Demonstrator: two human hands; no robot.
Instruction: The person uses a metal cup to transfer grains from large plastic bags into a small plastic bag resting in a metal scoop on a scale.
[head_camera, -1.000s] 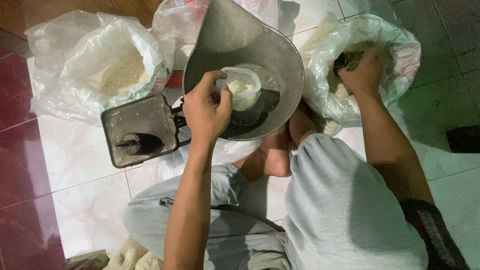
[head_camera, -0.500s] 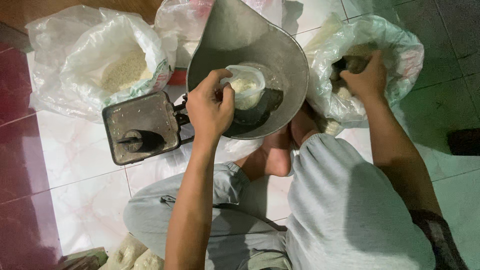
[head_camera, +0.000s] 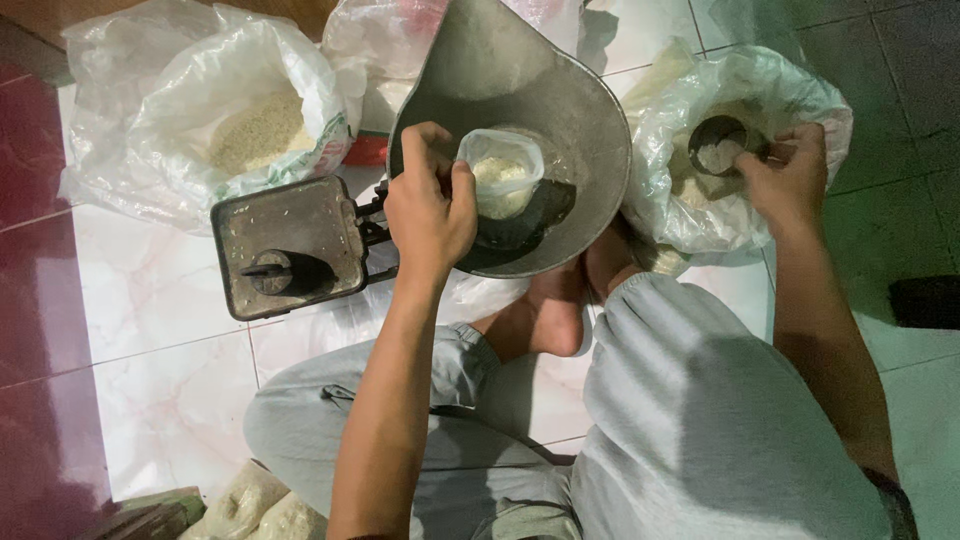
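In the metal scale pan (head_camera: 560, 110), the left hand (head_camera: 428, 205) grips a clear rice bag (head_camera: 500, 175) while the right hand (head_camera: 790, 175) clasps a scoop (head_camera: 718, 145)

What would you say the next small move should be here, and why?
Probably carry the small cup in the right hand across to the clear bag that the left hand holds open in the scale pan: the cup holds grain, the bag looks only partly filled.
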